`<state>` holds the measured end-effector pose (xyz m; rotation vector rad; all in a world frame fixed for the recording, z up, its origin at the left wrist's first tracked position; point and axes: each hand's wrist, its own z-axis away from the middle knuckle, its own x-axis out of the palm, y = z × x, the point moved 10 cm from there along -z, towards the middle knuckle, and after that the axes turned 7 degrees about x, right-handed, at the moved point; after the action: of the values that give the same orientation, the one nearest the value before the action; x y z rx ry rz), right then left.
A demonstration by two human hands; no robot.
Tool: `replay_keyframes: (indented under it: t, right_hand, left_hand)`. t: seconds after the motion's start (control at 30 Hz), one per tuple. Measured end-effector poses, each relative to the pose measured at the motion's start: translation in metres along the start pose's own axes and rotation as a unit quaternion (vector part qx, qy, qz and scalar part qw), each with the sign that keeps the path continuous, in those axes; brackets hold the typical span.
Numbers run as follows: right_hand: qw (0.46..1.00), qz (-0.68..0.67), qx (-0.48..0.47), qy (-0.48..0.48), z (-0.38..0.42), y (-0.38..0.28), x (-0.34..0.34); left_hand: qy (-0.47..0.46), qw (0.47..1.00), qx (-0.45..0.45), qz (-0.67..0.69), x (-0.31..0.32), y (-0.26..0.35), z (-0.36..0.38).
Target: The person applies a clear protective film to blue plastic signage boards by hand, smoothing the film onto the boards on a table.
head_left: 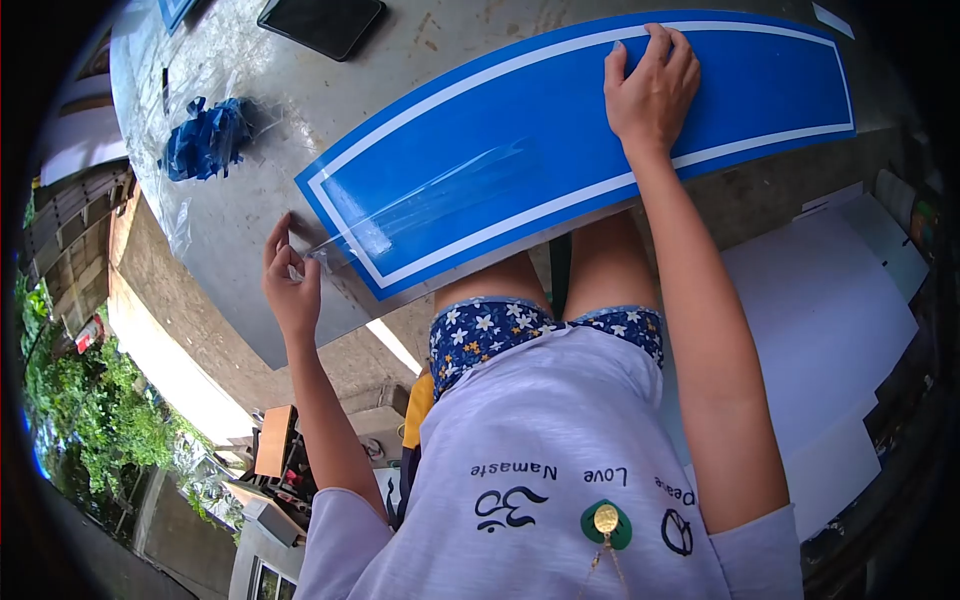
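Observation:
A long, curved blue panel (500, 120) with a white border line lies across the metal table. Clear plastic film (420, 195) is lifted partly off its left portion, stretched into a narrow fold. My left hand (292, 275), just beyond the panel's left end, pinches the gathered end of this film between thumb and fingers. My right hand (655, 90) rests on the panel right of its middle, fingers bent near the upper border and thumb apart, holding no separate object.
Crumpled blue scraps (207, 138) and loose clear plastic (150, 85) lie on the table (235, 270) at the left. A black phone (322, 22) sits at the far edge. Large white sheets (800, 320) are low at my right. Greenery (90, 400) shows at the left.

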<state>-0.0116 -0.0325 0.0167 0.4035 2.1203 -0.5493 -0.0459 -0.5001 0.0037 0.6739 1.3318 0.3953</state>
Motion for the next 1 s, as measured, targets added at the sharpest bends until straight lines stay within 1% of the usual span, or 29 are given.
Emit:
replay_keyframes:
  t: [0.2, 0.27, 0.4, 0.47, 0.57, 0.7, 0.8, 0.87, 0.9, 0.97, 1.0]
  right_hand:
    - [1.000, -0.001, -0.003, -0.006, 0.002, 0.002, 0.005]
    - [1.000, 0.000, -0.004, -0.001, 0.002, 0.002, 0.005]
    - [1.000, 0.004, -0.006, -0.003, 0.001, 0.002, 0.004]
    - [1.000, 0.000, -0.006, -0.004, 0.001, 0.002, 0.004]
    - [1.000, 0.002, -0.005, -0.006, 0.000, 0.003, 0.004]
    - [1.000, 0.007, -0.007, -0.005, 0.000, 0.003, 0.004]
    - [1.000, 0.011, -0.007, -0.007, -0.001, 0.003, 0.005]
    - [1.000, 0.015, -0.007, -0.010, 0.000, 0.005, 0.006]
    - [1.000, 0.007, -0.008, -0.007, -0.001, 0.006, 0.007]
    - [1.000, -0.001, -0.010, -0.003, -0.001, 0.008, 0.008]
    - [1.000, 0.001, -0.009, -0.002, -0.002, 0.008, 0.008]
  left_hand:
    - [0.027, 0.999, 0.024, -0.040, 0.000, 0.003, 0.001]
    - [0.054, 0.994, 0.064, -0.068, -0.004, 0.007, 0.003]
    - [0.068, 0.991, 0.045, -0.102, -0.008, 0.002, 0.009]
    - [0.088, 0.977, 0.096, -0.167, -0.012, 0.010, 0.012]
    - [0.087, 0.983, 0.080, -0.138, -0.014, 0.007, 0.013]
    - [0.094, 0.982, 0.087, -0.136, -0.015, 0.001, 0.016]
    - [0.095, 0.982, 0.071, -0.149, -0.015, -0.006, 0.016]
    - [0.114, 0.984, 0.093, -0.096, -0.020, -0.007, 0.017]
    - [0.115, 0.984, 0.092, -0.097, -0.022, -0.007, 0.018]
    - [0.102, 0.976, 0.085, -0.175, -0.025, -0.006, 0.018]
    - [0.103, 0.975, 0.085, -0.176, -0.025, -0.007, 0.018]
